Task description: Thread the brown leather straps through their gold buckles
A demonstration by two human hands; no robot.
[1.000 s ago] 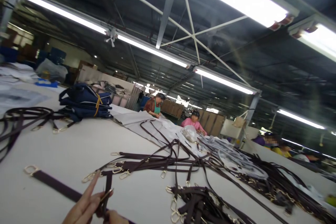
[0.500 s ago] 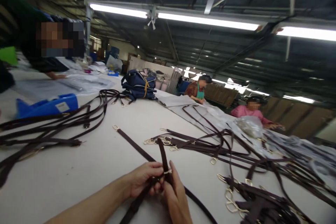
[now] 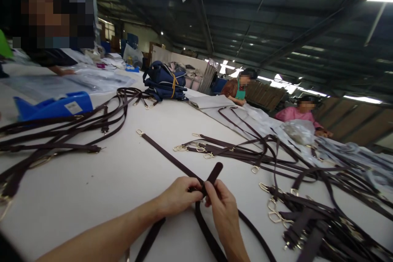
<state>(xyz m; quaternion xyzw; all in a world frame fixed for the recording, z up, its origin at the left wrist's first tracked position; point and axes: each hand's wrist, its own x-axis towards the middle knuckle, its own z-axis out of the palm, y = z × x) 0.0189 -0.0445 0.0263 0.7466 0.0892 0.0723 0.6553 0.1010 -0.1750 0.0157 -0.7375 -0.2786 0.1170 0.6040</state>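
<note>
Your flat dark brown strap (image 3: 168, 155) lies slantwise on the white tabletop (image 3: 123, 188), running from a gold-coloured metal ring (image 3: 139, 132) at its far end to your hands. Its material cannot be confirmed. A rounded strap end (image 3: 217, 168) sticks up between your hands, tilted away from you.

Step in hand, as judged: you are working the strap at a crossing point with both hands. Any further handling there calls for steady pinches and a flat, untwisted band. Whether the end passes through a fitting cannot be told; your fingers cover the place.

Grip: your left hand (image 3: 178, 196) is closed narrowly, thumb and fingers on the strap at the crossing. Your right hand (image 3: 225, 213) pinches the base of the rounded end, its fingertips close beside the left's.

Outward: a heap of dark brown straps with gold-coloured rings (image 3: 315, 237) lies to your right; long dark brown straps (image 3: 76, 147) lie to your left, near a blue plastic object (image 3: 55, 108).
</note>
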